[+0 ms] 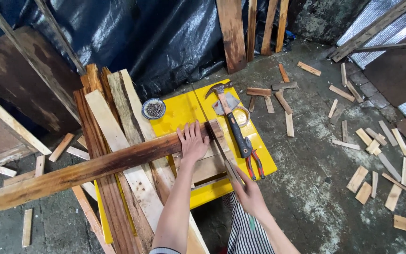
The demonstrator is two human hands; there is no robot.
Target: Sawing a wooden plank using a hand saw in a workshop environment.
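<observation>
Rough workshop corner here: concrete floor (pixel 316 178) littered with short wood offcuts (pixel 367 141) all over the right side of the frame, black plastic sheeting (pixel 165 42) hanging across the top, and a few boards leaning against it at top centre. In the middle a yellow work table (pixel 179 113) is sitting with a stack of long planks (pixel 113 141) lying over its left side, running from upper left down to the bottom edge.

Across that stack a dark brown plank (pixel 95 169) is lying crosswise, going from the lower left up toward the centre. The person's left hand (pixel 192 141) is pressing flat on it near its right end, fingers spread apart, palm down. Their right hand (pixel 250 195) is wrapped closed around the handle of a hand saw (pixel 219 146), and the blade is sitting right at the plank's end, just beside the left hand.

Other bits on the table: a claw hammer (pixel 229 117) with a black grip lying to the right of the saw, red-handled pliers (pixel 253 162) below it, and a small round dish of nails (pixel 153 109) toward the upper left of the tabletop.
</observation>
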